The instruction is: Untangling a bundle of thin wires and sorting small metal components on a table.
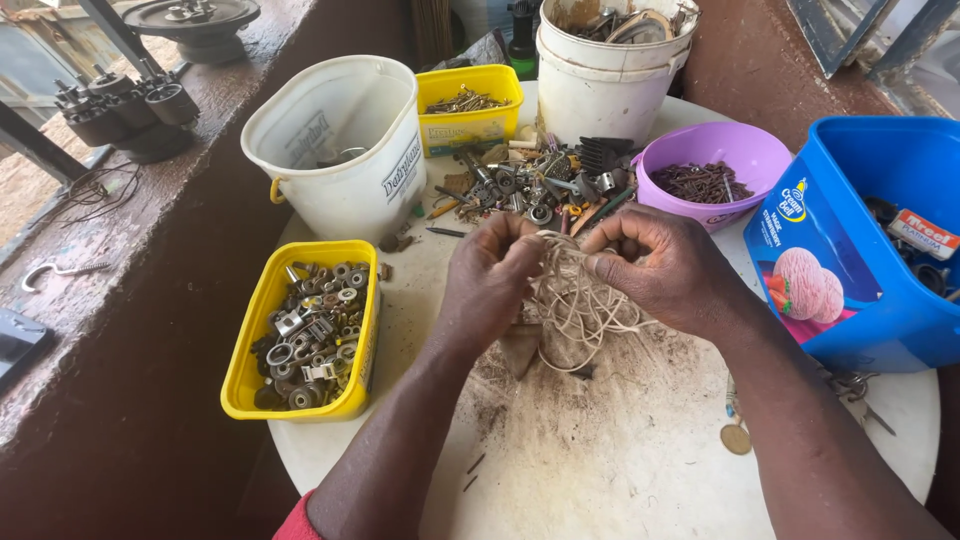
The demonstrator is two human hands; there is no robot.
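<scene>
A tangle of pale string [580,300] hangs between both hands over the round white table [600,470]. My left hand [490,280] pinches the string's upper left part, fingers closed on it. My right hand [665,270] grips the string from the right, thumb and forefinger pressed on a strand. The loose loops droop onto the dusty tabletop below the hands.
A yellow tub of metal nuts and washers [305,335] sits at left. A white bucket [340,140], a small yellow tub [470,105], a second white bucket [605,70], a purple bowl of nails [710,170] and a blue tub [865,240] ring a scrap-metal pile [540,185].
</scene>
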